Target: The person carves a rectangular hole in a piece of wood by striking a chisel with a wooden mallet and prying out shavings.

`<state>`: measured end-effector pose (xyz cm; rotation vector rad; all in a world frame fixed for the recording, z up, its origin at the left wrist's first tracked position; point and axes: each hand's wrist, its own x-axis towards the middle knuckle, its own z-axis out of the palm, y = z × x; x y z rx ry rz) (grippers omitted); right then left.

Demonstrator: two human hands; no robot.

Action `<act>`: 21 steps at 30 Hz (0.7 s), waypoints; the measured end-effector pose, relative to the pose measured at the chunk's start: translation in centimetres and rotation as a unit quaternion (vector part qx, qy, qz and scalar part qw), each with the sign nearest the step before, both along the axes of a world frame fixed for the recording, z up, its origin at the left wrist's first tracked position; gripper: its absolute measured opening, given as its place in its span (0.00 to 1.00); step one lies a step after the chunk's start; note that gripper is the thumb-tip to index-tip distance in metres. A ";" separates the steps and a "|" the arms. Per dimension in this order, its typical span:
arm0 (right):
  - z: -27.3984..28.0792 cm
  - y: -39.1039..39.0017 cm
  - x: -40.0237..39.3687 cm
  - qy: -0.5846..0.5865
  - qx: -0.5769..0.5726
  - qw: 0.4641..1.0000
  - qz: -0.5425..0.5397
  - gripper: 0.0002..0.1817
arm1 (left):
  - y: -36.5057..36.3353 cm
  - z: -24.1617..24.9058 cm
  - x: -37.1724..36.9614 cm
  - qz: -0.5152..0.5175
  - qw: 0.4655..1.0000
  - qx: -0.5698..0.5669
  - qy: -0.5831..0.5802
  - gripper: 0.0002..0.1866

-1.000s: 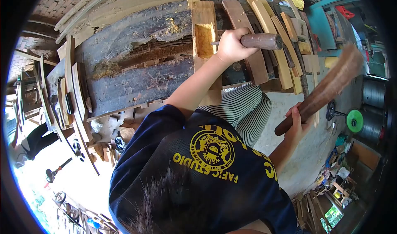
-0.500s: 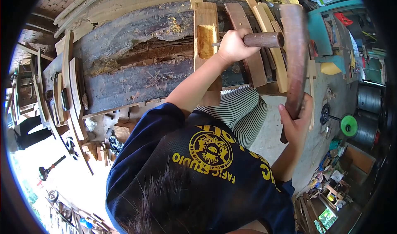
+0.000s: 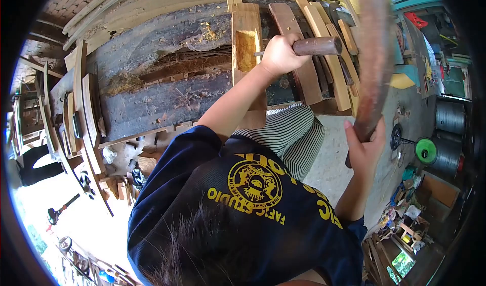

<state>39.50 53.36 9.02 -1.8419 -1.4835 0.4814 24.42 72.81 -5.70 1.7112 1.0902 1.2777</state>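
My left hand (image 3: pixel 281 57) is closed around a chisel (image 3: pixel 318 46). Its wooden handle sticks out to the right of the fist, and a short bit of thin blade shows to the left. That blade end is at the right side of a hollowed slot (image 3: pixel 246 48) cut in a light wooden block (image 3: pixel 246 16). In my right hand (image 3: pixel 365 147) is a curved wooden mallet (image 3: pixel 374 58), gripped by its lower end and raised. Its upper part is blurred, and a gap separates it from the chisel handle. The blade's very tip is hard to make out.
Beneath the block lies a dark, rough timber slab (image 3: pixel 167 99) with a split along its middle. A brown board (image 3: pixel 298 58) and several wood strips (image 3: pixel 324 38) lie right of the block. Planks (image 3: pixel 86 109) lean at the left. A green round object (image 3: pixel 426 150) stands on the right.
The mallet has swung right, away from the chisel handle's end, widening the gap. My left hand still holds the chisel at the slot. The whole view has shifted slightly.
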 end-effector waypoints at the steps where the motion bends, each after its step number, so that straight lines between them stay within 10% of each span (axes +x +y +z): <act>1: -0.1 -0.1 0.2 0.000 0.000 1.000 -0.002 0.24 | 0.0 0.2 -0.3 0.003 1.000 -0.001 0.011 0.17; 6: 1.2 0.3 -0.2 0.022 -0.149 0.988 0.028 0.25 | -0.2 1.7 -0.5 0.048 0.991 0.101 0.070 0.14; 16: 1.9 0.7 0.5 0.131 -0.027 0.990 -0.033 0.29 | -0.5 4.7 2.6 0.029 0.986 0.117 0.112 0.15; 21: 1.2 0.7 1.2 -0.097 -0.063 0.992 0.052 0.37 | -0.4 3.8 3.2 0.001 0.982 0.138 0.130 0.13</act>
